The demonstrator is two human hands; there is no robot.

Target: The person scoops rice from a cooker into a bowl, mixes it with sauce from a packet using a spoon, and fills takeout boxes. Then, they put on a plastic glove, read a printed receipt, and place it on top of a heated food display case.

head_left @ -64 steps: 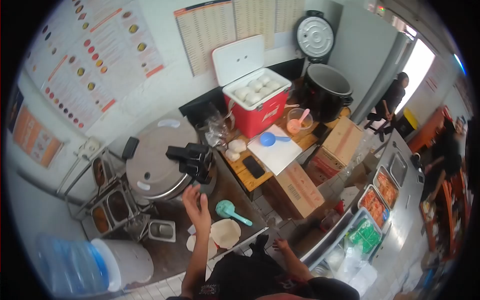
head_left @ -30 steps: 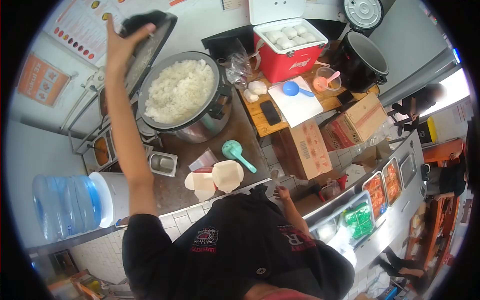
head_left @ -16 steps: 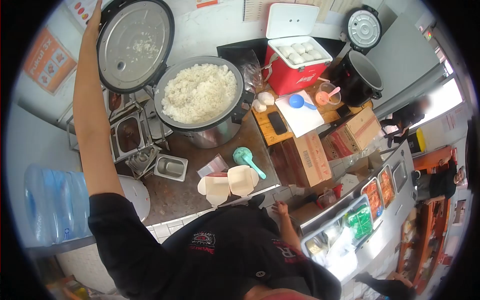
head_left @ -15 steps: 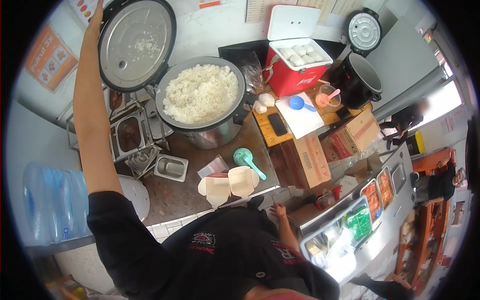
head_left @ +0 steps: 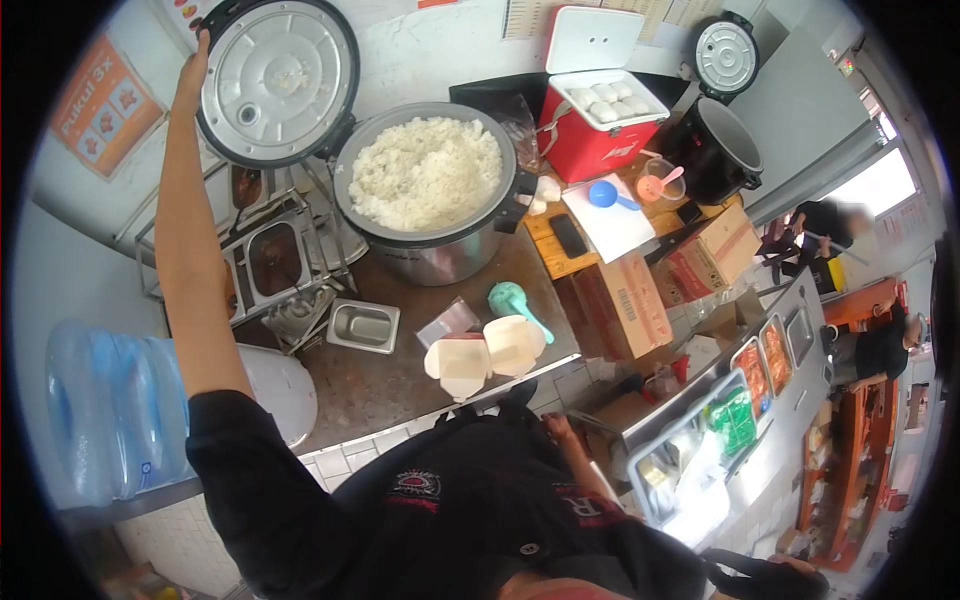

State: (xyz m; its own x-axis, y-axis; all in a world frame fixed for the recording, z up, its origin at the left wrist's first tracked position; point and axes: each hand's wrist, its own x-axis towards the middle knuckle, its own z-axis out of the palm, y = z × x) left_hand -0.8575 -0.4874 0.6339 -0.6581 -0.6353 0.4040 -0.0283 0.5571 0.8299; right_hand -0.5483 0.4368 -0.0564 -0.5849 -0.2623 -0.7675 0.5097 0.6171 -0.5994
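Near: black shirt [head_left: 470, 485], round emblem, red lettering too small to read, one letter looks like R. Right hand [head_left: 562, 430] low beside the body, fingers loosely bent, can't tell if anything is in it. Water jug [head_left: 115, 415] at left, clear blue, small blue label mark, unreadable.

Counter: open white paper takeout box [head_left: 462, 367], flaps out, at front edge; teal rice scoop [head_left: 508, 300] just behind; bare-bottomed steel pan [head_left: 364, 327] left of it. Behind, big rice cooker [head_left: 432, 258], heaped with white rice [head_left: 425, 172]. Its lid [head_left: 275, 85] stands raised, rice bits stuck inside. Left hand [head_left: 193, 78] touches the lid's outer rim, fingers at the edge; how tightly closed, can't tell. Orange poster [head_left: 108, 108] behind reads "Pukul 3X".

Right side: plastic tub [head_left: 650, 470] with green packets [head_left: 732, 420]; steel trays [head_left: 752, 374] of orange-red food. Cardboard carton [head_left: 632, 305], barcode plus illegible print.

Farther: red cooler [head_left: 603, 148], white logo unreadable, lid up, round white bundles [head_left: 607, 102] inside.
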